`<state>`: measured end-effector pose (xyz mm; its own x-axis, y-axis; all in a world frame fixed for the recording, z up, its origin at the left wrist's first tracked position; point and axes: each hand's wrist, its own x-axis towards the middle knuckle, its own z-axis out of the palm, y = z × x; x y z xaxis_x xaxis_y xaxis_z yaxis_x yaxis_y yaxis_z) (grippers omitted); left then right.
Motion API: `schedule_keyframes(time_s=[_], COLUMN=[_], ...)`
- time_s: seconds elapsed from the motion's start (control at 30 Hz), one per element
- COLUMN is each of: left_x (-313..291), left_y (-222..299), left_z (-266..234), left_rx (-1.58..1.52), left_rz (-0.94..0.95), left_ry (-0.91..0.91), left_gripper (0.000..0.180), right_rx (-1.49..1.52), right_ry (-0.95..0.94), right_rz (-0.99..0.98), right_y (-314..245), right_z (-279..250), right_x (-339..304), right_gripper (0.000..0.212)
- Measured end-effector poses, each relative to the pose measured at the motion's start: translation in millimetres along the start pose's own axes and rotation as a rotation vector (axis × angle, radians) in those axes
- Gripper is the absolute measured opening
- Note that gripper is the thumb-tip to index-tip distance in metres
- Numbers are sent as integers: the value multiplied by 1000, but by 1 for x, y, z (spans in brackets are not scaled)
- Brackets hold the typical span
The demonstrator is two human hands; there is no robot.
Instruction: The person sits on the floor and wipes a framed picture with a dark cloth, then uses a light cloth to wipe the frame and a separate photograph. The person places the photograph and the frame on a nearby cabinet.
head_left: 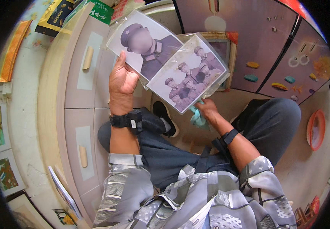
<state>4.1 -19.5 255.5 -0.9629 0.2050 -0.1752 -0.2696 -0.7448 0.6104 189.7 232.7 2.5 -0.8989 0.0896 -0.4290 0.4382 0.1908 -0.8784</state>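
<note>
My left hand (123, 78) is closed on the lower left edge of a black-and-white portrait photo (161, 51) in a clear plastic sleeve, its thumb on top. Overlapping the portrait's right side is a second sleeved photo (195, 74), a group of several people in caps and uniforms. At that photo's lower corner, my right hand (208, 108) is closed around a crumpled teal cloth (199, 120). Some of its fingers are hidden under the sleeve, so I cannot tell whether it also grips the photo. Behind the photos leans a picture frame (232, 63) with a gold-toned border.
A pale drawer cabinet (81, 87) stands on my left, with boxes (56, 17) at its far end. Straight ahead is a glossy purple panelled front (245, 45) with shell-like decorations. An orange-rimmed round basin (310, 129) lies at the right. Framed pictures (8, 171) are at far left.
</note>
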Motion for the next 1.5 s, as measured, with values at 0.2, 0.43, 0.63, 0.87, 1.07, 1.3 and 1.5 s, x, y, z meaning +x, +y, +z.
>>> schedule_keyframes(time_s=[0.2, 0.43, 0.63, 0.87, 1.07, 1.3, 1.5], left_x=[7, 18, 8, -11, -18, -12, -15], left_y=[1, -3, -18, -23, -24, -23, -21], left_z=[-5, -18, 5, 14, -6, -15, -14], left_rx=[-87, -150, 48, 177, 138, 109, 103], left_rz=[-140, -317, 27, 254, 248, 238, 261], left_ry=[-91, -397, -143, -215, -237, -198, -233], left_gripper=[35, 37, 30, 29, 29, 26, 27], right_rx=[362, 946, 1040, 1184, 1295, 1230, 1163], right_ry=[-76, -258, -128, 55, -291, -283, -502], right_rz=[90, 105, 270, 235, 48, -61, -146], right_y=[-20, -52, -55, -60, -120, -173, -183], right_z=[-9, -37, -85, -126, -171, -207, -216], right_x=[-19, -57, -76, -103, -102, -94, -83], right_gripper=[32, 32, 29, 26, 27, 34, 34])
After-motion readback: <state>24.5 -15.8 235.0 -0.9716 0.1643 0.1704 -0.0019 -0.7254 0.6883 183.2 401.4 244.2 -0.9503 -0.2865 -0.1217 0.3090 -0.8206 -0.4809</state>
